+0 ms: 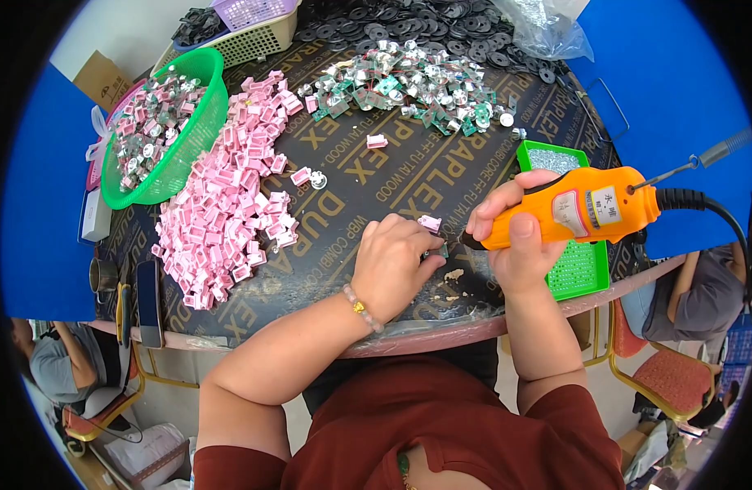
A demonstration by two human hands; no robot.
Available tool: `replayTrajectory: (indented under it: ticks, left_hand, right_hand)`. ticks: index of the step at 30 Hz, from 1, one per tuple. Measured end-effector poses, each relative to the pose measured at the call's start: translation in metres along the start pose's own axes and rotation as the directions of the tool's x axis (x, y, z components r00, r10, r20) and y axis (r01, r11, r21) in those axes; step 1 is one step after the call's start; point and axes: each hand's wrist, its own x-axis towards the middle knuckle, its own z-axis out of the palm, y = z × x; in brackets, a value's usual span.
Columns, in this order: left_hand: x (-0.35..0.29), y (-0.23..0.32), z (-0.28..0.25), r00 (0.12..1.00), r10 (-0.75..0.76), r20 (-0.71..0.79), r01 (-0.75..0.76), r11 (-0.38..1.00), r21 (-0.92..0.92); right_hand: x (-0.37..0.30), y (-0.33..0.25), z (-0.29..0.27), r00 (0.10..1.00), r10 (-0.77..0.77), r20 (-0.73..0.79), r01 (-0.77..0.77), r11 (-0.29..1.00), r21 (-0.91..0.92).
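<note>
My right hand grips an orange electric screwdriver, its tip pointing left toward my left hand. My left hand presses down on a small pink plastic part with a bit of green board under the fingers, on the dark table sheet. A black cable runs from the tool's right end. A beaded bracelet sits on my left wrist.
A heap of pink plastic pieces lies left. A green basket holds assembled parts. Small boards with metal bits are piled at the back, black rings behind them. A green screw tray sits right. A phone lies at the left edge. Other people sit at both sides.
</note>
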Motion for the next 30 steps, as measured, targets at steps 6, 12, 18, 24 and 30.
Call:
replayTrajectory:
  ticks: [6, 12, 18, 24, 30]
  left_hand:
    - [0.0, 0.0, 0.0, 1.0, -0.006, 0.0, 0.006, 1.0, 0.001]
    - [0.001, 0.001, -0.002, 1.0, -0.004, 0.01, 0.003, 1.0, 0.015]
    - [0.0, 0.0, 0.0, 1.0, 0.016, 0.004, -0.017, 0.996, 0.092]
    - [-0.002, 0.0, 0.004, 0.999, 0.054, 0.002, -0.053, 0.99, 0.129]
    - [-0.006, -0.003, 0.005, 0.992, 0.117, -0.053, -0.108, 0.983, 0.147]
  right_hand:
    - [-0.001, 0.0, 0.001, 1.0, 0.006, 0.026, -0.006, 1.0, -0.006]
    - [0.0, -0.005, 0.009, 0.992, 0.113, 0.047, -0.103, 0.98, -0.169]
    - [0.001, 0.0, 0.011, 0.984, 0.165, 0.072, -0.148, 0.968, -0.203]
    - [0.003, 0.001, 0.009, 0.989, 0.136, 0.065, -0.124, 0.979, -0.16]
    - [0.019, -0.038, -0.012, 0.99, -0.132, 0.048, 0.14, 0.96, -0.243]
